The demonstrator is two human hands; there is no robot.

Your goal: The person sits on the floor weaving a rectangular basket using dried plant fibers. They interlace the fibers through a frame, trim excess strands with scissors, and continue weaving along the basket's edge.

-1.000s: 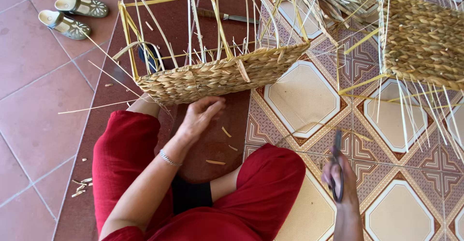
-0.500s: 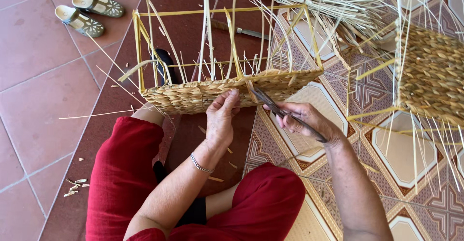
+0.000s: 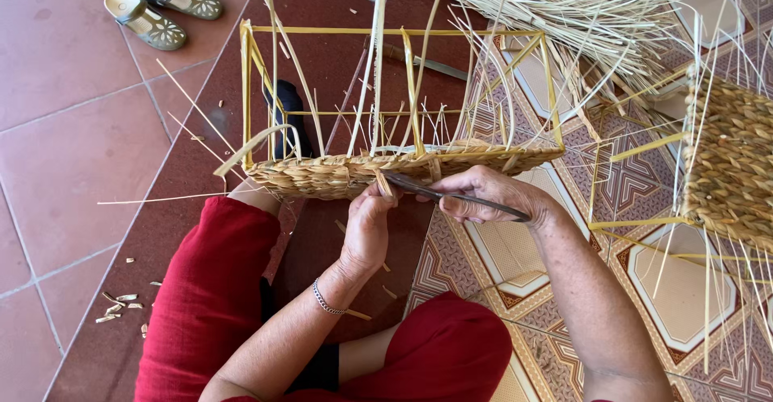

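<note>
A half-woven straw basket on a yellow cane frame (image 3: 403,164) stood on the tiled floor (image 3: 72,152) in front of the seated person's red-trousered knees, its woven band low and loose stalks sticking up inside it; a dark object (image 3: 283,116) showed through the frame. The left hand (image 3: 366,229) was closed, pinching a short straw end (image 3: 385,183) at the basket's near edge. The right hand (image 3: 491,196), just beside it, gripped dark metal scissors (image 3: 439,194) whose blades met that straw end. A second woven straw basket (image 3: 729,164) lay well apart on the right, a pair of pale sandals (image 3: 165,7) far left.
</note>
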